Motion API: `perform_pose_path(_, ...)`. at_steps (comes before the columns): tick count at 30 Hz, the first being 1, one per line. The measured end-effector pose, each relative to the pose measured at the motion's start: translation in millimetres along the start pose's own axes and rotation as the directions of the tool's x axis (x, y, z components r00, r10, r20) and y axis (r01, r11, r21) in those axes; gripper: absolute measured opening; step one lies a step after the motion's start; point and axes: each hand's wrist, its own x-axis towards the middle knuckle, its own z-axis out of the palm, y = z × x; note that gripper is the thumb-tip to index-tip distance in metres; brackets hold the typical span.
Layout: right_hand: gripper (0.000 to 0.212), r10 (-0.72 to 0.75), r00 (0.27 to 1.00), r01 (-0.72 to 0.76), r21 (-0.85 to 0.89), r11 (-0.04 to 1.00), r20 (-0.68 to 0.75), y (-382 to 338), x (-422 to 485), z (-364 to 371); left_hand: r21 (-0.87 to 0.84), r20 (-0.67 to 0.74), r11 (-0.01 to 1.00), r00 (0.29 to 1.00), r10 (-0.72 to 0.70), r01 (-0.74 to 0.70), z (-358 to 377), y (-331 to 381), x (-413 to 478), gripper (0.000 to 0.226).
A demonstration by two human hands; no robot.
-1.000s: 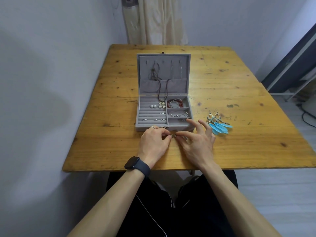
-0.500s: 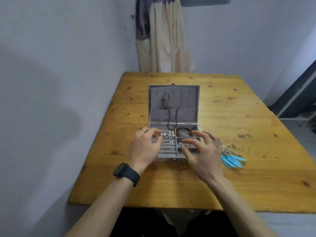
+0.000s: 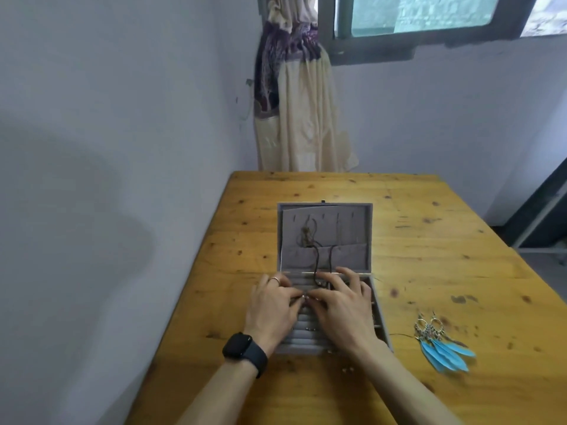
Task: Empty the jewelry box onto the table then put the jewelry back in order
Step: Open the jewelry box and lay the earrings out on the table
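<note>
Grey jewelry box [image 3: 325,237], plain lining; dark brown cord necklace [image 3: 317,262] inside. Orange-yellow wooden tabletop [image 3: 429,240], streaked grain with dark knots. Toward its right edge, turquoise feather earrings [image 3: 443,349] with silver hoops. Black wristwatch [image 3: 242,351]. Cream curtain [image 3: 303,124], purple-patterned at top.

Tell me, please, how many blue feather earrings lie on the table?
2. Both feather earrings lie together on the table, right of the open jewelry box; their feathers overlap, so a third could be hidden.

Soft daylight from window [image 3: 429,16]; slight blur; wide-angle bending at edges.
</note>
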Motion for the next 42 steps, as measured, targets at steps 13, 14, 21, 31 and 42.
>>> perform_pose_path(13, 0.012, 0.377, 0.905, -0.206, 0.574, 0.793, -0.196, 83.1, -126.1, -70.0, -0.283, -0.161, 0.939, 0.975, 0.155, -0.197, -4.3, 73.7, -43.9, 0.018)
perform_pose_path(14, 0.012, 0.390, 0.904, -0.232, 0.563, 0.793, -0.176, 94.0, -139.5, -70.6, -0.245, -0.162, 0.939, 0.965, 0.205, -0.240, 0.5, 88.4, -48.8, 0.017)
perform_pose_path(21, 0.018, 0.367, 0.925, -0.291, 0.429, 0.855, -0.103, 127.1, -171.2, -68.2, 0.005, -0.022, 0.911, 0.911, 0.412, -0.412, 42.8, 153.0, -67.8, 0.015)
perform_pose_path(31, 0.017, 0.315, 0.948, -0.284, 0.334, 0.899, -0.041, 124.9, -164.9, -60.5, 0.092, 0.196, 0.945, 0.936, 0.292, -0.314, 32.9, 163.0, -67.1, 0.032)
perform_pose_path(42, 0.019, 0.320, 0.947, -0.297, 0.342, 0.892, -0.013, 123.8, -164.4, -63.8, 0.058, 0.204, 0.963, 0.948, 0.245, -0.262, 34.9, 163.9, -72.2, 0.031)
